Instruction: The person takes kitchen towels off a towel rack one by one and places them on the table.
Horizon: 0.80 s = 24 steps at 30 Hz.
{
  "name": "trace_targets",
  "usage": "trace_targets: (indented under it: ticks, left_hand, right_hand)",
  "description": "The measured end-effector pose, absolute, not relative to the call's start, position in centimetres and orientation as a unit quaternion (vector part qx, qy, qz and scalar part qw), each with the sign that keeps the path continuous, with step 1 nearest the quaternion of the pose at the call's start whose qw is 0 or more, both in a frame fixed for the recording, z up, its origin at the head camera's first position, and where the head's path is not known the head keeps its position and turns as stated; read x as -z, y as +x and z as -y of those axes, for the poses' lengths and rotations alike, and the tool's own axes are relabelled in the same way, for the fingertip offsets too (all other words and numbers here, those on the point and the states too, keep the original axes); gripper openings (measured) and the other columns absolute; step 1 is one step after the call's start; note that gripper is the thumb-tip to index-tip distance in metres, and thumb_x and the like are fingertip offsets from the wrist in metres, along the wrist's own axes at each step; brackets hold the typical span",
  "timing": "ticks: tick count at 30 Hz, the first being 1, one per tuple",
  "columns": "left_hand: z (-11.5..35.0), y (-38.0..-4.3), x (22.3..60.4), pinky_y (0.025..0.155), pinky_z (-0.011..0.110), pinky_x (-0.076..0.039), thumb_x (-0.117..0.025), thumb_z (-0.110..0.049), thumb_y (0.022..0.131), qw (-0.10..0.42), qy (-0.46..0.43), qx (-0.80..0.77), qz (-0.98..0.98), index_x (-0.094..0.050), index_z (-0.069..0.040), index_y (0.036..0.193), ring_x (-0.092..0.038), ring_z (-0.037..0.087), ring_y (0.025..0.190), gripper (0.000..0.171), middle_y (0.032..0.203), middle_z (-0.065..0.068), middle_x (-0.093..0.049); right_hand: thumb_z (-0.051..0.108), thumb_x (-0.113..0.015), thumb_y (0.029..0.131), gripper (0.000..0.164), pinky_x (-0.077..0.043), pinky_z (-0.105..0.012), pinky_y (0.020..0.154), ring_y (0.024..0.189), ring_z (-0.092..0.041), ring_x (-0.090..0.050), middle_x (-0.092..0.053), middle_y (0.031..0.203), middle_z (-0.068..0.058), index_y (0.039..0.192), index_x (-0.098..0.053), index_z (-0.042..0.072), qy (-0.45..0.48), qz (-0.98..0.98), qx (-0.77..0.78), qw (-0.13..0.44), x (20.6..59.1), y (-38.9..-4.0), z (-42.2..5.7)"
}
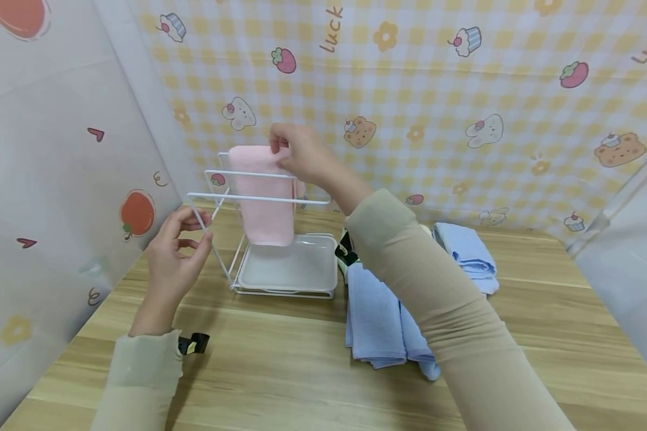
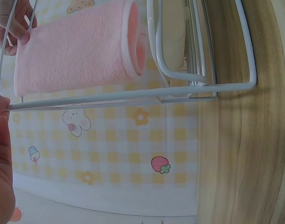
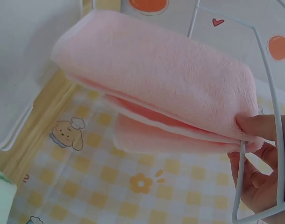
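Observation:
A folded pink towel (image 1: pixel 264 221) hangs over the rear bar of a white wire rack (image 1: pixel 259 198). My right hand (image 1: pixel 308 154) pinches the towel's top right corner between thumb and fingers, near that bar. In the right wrist view the pink towel (image 3: pixel 156 65) has its folded layers parted along the lower edge. On the rack's left side, my left hand (image 1: pixel 172 257) holds a slanted wire upright between thumb and fingers. The left wrist view catches only part of the left hand (image 2: pixel 1 163) at the rack's rod.
A pale tray (image 1: pixel 288 269) sits in the rack's base. Blue towels (image 1: pixel 374 317) lie right of the rack, partly behind my right sleeve, and another folded blue towel (image 1: pixel 466 248) lies farther back. A patterned curtain (image 1: pixel 410 90) stands behind the wooden table (image 1: pixel 280 371).

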<state>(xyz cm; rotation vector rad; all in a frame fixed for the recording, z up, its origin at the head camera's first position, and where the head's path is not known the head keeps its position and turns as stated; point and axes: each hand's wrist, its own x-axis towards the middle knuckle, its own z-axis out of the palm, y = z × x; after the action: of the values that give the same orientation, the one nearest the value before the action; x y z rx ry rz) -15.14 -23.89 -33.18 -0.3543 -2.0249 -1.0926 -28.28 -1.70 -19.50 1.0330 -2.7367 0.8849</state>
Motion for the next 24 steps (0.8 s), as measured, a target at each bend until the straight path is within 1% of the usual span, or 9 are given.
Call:
trace_targets:
  ticks: [4, 11, 14, 20, 24]
  left_hand:
    - [23.87, -15.18, 33.2, 0.066, 0.003, -0.048, -0.069, 0.014, 0.081, 0.398, -0.141, 0.428, 0.799, -0.061, 0.005, 0.118, -0.058, -0.01, 0.097, 0.039, 0.107, -0.012, -0.062]
    - [23.85, -15.19, 33.11, 0.067, 0.003, -0.048, -0.069, 0.013, 0.083, 0.393, -0.137, 0.428, 0.802, -0.061, 0.004, 0.12, -0.059, -0.008, 0.097, 0.038, 0.106, -0.004, -0.064]
    - [23.87, -15.2, 33.14, 0.067, 0.003, -0.048, -0.069, 0.013, 0.083, 0.393, -0.137, 0.429, 0.802, -0.062, 0.004, 0.12, -0.059, -0.008, 0.098, 0.038, 0.106, -0.003, -0.064]
    - [23.93, -15.22, 33.19, 0.067, 0.003, -0.047, -0.069, 0.012, 0.083, 0.395, -0.135, 0.429, 0.801, -0.062, 0.003, 0.12, -0.059, -0.008, 0.097, 0.038, 0.106, -0.006, -0.063]
    - [23.95, -15.22, 33.21, 0.066, 0.003, -0.048, -0.069, 0.013, 0.083, 0.396, -0.135, 0.43, 0.8, -0.062, 0.004, 0.119, -0.059, -0.008, 0.097, 0.038, 0.107, -0.012, -0.062]
  right_hand:
    - [-0.002, -0.065, 0.089, 0.015, -0.046, -0.03, 0.099, 0.105, -0.018, -0.052, -0.061, 0.107, -0.004, 0.095, -0.057, 0.008, 0.342, 0.889, -0.299, 0.058, 19.56, -28.29, 1.49]
    - [-0.003, -0.067, 0.087, 0.014, -0.046, -0.028, 0.088, 0.095, -0.017, -0.053, -0.064, 0.102, -0.004, 0.093, -0.062, 0.009, 0.337, 0.882, -0.316, 0.089, 19.67, -28.28, 1.05]
    - [-0.002, -0.066, 0.087, 0.014, -0.045, -0.027, 0.084, 0.091, -0.018, -0.053, -0.064, 0.102, -0.003, 0.095, -0.063, 0.01, 0.332, 0.884, -0.316, 0.095, 19.71, -28.22, 0.95]
    - [0.002, -0.066, 0.089, 0.013, -0.042, -0.023, 0.076, 0.083, -0.015, -0.052, -0.065, 0.103, 0.0, 0.098, -0.064, 0.012, 0.317, 0.886, -0.322, 0.1, 19.72, -28.1, 0.89]
    - [0.006, -0.069, 0.09, 0.013, -0.042, -0.021, 0.075, 0.084, -0.014, -0.052, -0.067, 0.109, 0.002, 0.099, -0.064, 0.013, 0.303, 0.884, -0.34, 0.109, 19.67, -27.97, 0.83]
